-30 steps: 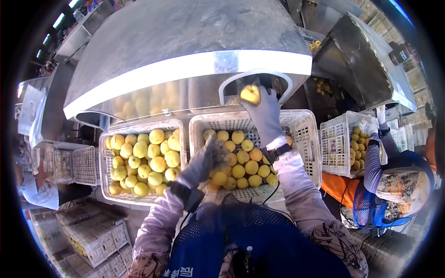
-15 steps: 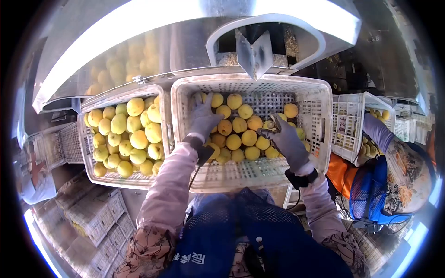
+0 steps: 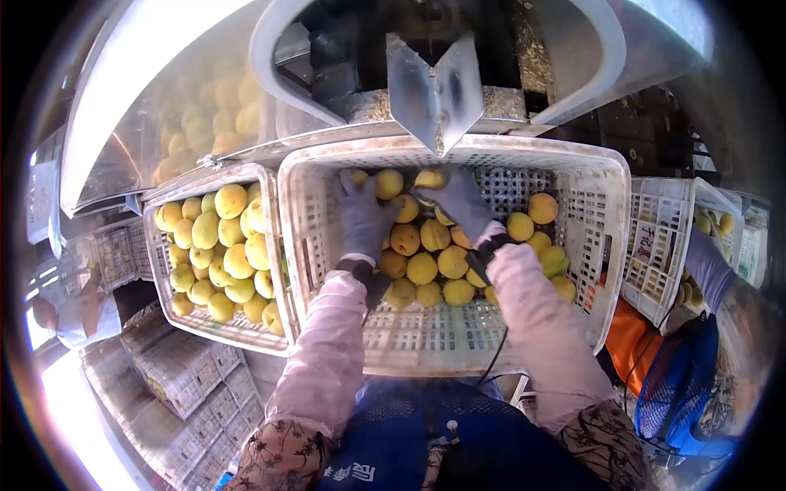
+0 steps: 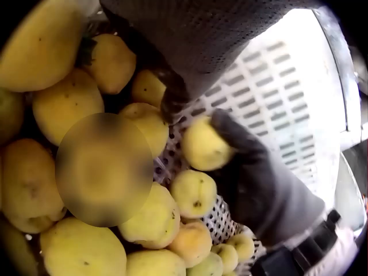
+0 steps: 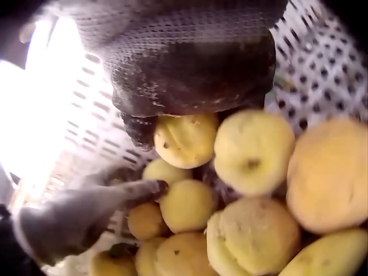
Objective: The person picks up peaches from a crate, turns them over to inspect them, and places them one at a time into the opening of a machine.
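Observation:
My gloved right hand (image 3: 460, 200) is at the back middle of the white crate (image 3: 426, 362), its fingers curled round a yellow fruit (image 3: 430, 178). That gripped fruit (image 4: 205, 144) also shows in the left wrist view, and below the dark fingers (image 5: 187, 141) in the right wrist view. At the crate's left side, my gloved left hand (image 3: 364, 221) reaches down among the fruits with fingers spread. In the right wrist view one straight finger of the left hand (image 5: 80, 215) touches a fruit (image 5: 188, 206). Its palm side is hidden in the head view.
A second crate (image 3: 225, 334) full of yellow fruit stands on the left. Behind the middle crate are a V-shaped metal piece (image 3: 438, 90) and a curved metal rim (image 3: 610, 49). At the right are another crate (image 3: 651, 245) and a person's sleeve (image 3: 709, 266).
My right hand first came down from the machine opening, no longer holding its earlier fruit, then moved left across the crate and gripped another. My left hand stays at the left side. The view has shifted closer.

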A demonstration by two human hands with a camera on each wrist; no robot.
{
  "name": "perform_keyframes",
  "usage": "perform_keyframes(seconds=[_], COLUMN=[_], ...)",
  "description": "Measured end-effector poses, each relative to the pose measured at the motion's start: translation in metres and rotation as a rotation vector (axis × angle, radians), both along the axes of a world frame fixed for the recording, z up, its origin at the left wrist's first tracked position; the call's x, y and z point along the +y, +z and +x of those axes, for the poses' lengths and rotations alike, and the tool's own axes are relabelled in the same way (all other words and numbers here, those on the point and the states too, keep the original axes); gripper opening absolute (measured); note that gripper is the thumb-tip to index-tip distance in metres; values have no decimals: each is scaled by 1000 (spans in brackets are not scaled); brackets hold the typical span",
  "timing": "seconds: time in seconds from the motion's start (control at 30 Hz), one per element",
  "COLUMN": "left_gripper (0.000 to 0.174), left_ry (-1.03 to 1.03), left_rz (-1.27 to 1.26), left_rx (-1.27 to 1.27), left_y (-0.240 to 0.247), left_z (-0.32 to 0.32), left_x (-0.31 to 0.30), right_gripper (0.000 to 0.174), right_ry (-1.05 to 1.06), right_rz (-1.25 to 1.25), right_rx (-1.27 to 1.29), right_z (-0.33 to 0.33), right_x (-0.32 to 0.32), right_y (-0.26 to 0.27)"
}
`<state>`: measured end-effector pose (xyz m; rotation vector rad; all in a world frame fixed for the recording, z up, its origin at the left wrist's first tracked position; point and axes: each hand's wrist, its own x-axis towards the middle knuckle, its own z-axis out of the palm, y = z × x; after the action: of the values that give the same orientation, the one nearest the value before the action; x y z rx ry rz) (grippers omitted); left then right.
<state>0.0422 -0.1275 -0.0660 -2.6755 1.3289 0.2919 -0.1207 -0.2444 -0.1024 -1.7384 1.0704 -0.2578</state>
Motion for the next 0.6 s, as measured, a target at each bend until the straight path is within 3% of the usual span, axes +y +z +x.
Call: perform_keyframes(seconds=[0.03,0.1,0.17,0.3,0.33,0.37,0.43,0.47,0.6], left_gripper=[75,75,75,74,74,74,70,70,66], left_ry=[14,121,223,146,120,110,137,134,66], left_rz=[-38,-45,-74,0,55,48,51,53,-59], left_rx=[-20,103,216,154,143,147,285,297,178], left_y=[-7,14,25,27,29,31,31,23,5], left_z=[1,-9,-12,-9,-5,-2,0,-2,-8], left_x=[0,-11,-24,-29,-33,-34,-30,-25,-17], right_gripper=[73,60,52,55,61,61,69,69,54], right_ry=[-3,-84,-237,-299,-205,-212,-197,-306,-415], right_rz=[5,603,892,1053,828,816,961,1009,1033], right_rx=[6,-349,-621,-730,-783,-784,-704,-775,-871], right_z=[-15,-41,-67,-94,-106,-107,-114,-110,-109], right_x=[-5,-15,-7,14,27,30,42,54,67], right_y=[18,71,118,132,94,97,106,127,156])
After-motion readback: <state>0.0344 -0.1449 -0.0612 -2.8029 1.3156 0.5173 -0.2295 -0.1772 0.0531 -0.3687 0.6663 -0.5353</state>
